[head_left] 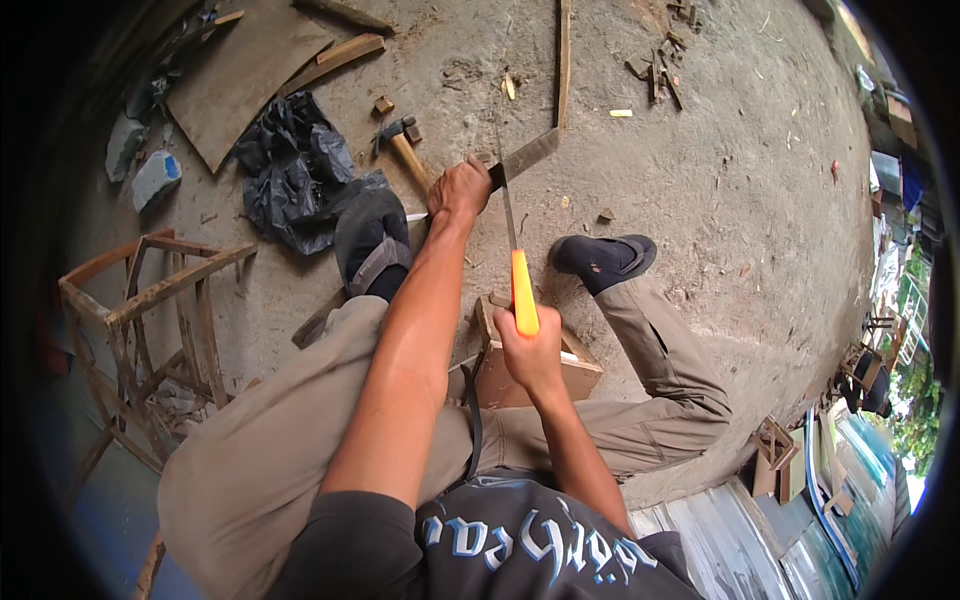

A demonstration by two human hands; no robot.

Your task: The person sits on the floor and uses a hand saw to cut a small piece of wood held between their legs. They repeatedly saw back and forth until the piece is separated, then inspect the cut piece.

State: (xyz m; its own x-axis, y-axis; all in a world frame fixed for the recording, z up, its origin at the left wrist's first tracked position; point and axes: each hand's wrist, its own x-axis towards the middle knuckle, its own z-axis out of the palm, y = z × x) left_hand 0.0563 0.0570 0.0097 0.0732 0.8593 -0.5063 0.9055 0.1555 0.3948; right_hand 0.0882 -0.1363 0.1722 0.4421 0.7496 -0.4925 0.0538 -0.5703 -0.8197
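- On the dirt floor, a seated person stretches both legs out.
- Right hand is closed around the orange handle of a thin saw.
- Left hand is wrapped around a flat blade held crosswise beyond the saw tip.
- Small wooden box sits between the legs, partly hidden by the right hand.
- Hammer and black plastic bag lie near the left foot; wooden frame stands well apart at left.

Dusty concrete floor, wooden frame crate, scattered wood scraps, daylight
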